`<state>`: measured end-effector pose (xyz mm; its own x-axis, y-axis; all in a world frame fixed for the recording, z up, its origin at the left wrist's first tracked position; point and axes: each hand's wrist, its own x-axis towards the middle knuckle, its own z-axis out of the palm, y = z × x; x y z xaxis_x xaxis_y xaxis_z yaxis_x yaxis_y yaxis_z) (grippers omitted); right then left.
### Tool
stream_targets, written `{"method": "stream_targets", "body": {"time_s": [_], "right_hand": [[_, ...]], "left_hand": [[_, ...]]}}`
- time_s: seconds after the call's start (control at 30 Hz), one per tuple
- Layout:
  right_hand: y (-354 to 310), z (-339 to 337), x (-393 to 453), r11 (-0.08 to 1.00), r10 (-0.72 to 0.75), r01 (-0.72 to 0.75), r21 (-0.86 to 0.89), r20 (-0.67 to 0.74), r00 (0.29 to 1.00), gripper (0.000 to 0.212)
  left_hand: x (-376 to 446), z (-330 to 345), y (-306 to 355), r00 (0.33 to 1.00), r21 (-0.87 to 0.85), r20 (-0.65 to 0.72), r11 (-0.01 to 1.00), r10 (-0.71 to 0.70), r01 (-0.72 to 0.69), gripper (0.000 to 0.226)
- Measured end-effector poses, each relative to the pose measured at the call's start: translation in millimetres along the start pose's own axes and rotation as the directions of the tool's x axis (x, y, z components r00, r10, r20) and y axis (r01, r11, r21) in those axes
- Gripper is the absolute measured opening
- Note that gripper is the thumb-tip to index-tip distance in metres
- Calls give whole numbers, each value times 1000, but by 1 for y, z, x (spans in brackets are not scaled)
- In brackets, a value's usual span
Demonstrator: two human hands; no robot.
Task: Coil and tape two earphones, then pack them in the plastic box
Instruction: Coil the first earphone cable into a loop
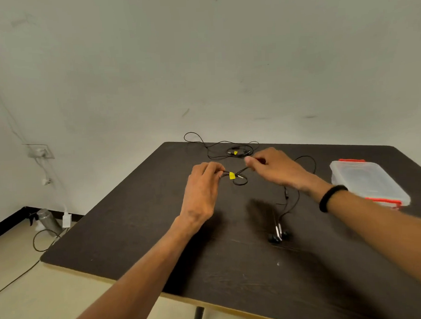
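- Pale, scuffed wall behind a dark wood-grain table (pixel 140 236) with a light edge band; its left corner juts over the cream floor, and bare tabletop lies open in front of the hands
- Left hand (pixel 201 191) pinches a thin black earphone cable (pixel 240 182) between curled fingertips; right hand (pixel 275 168) pinches the same cable just across from it; both are raised slightly above the table's middle
- Between the hands a small yellow tape tab (pixel 232 175) wraps the cable by a small loop; the cable runs on under the right wrist to shiny earbuds (pixel 279 235) lying nearer the front edge
- Second earphone (pixel 233 150), loosely looped with its own yellow tab, lies at the far edge, one loop hanging past it
- Clear plastic box (pixel 369 182), rounded, lid on with red clasps, sits at the right, well apart from the hands; black wristband (pixel 331 197) on the right wrist
- Floor clutter at the left wall is blurred; a dark thing at the right border is cut off
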<state>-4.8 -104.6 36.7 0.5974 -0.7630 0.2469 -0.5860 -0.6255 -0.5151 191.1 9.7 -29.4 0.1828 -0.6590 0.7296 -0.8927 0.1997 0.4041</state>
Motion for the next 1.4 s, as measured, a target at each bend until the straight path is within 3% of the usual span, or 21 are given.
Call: {"method": "stream_targets", "body": {"time_s": [0.07, 0.2, 0.4, 0.53, 0.6, 0.67, 0.77, 0.87, 1.07, 1.2, 1.4], "right_hand": [[-5, 1, -22, 978, 3, 1, 207, -22, 1000, 60], [12, 8, -51, 914, 49, 27, 406, -177, 983, 29], [38, 4, -34, 725, 246, 19, 689, -285, 926, 29], [44, 5, -32, 388, 311, -54, 920, -75, 948, 26], [39, 8, -41, 170, 246, -147, 974, 102, 964, 25], [36, 8, -48, 49, 135, -249, 967, 241, 961, 25], [37, 3, -51, 16, 52, -300, 954, 299, 953, 28], [40, -2, -52, -19, 55, -277, 961, 277, 959, 29], [37, -9, -56, -195, -63, -212, 957, 204, 977, 19], [37, -8, -52, -168, 25, -190, 967, 197, 980, 55], [32, -12, -55, -191, 10, -200, 961, 206, 979, 50]], "left_hand": [[4, 15, 24, 1000, -105, 19, 994, 1, 1, 13], [11, 55, 62, 999, -177, -5, 984, 35, -36, 15], [40, 100, 67, 989, -227, -127, 973, -80, 50, 17], [59, 119, 56, 980, -231, -142, 967, -141, 105, 14], [56, 121, 55, 992, -188, -97, 980, -85, 66, 13], [52, 119, 59, 999, -129, -37, 992, -5, 1, 14], [47, 115, 68, 995, -128, 28, 988, 93, -88, 13], [45, 112, 73, 993, -182, 87, 981, 82, -65, 17], [32, 104, 79, 976, -137, 147, 980, 162, -142, 38], [28, 105, 82, 976, -131, 140, 980, 167, -149, 41], [30, 105, 79, 979, -330, 119, 937, 166, -118, 38]]}}
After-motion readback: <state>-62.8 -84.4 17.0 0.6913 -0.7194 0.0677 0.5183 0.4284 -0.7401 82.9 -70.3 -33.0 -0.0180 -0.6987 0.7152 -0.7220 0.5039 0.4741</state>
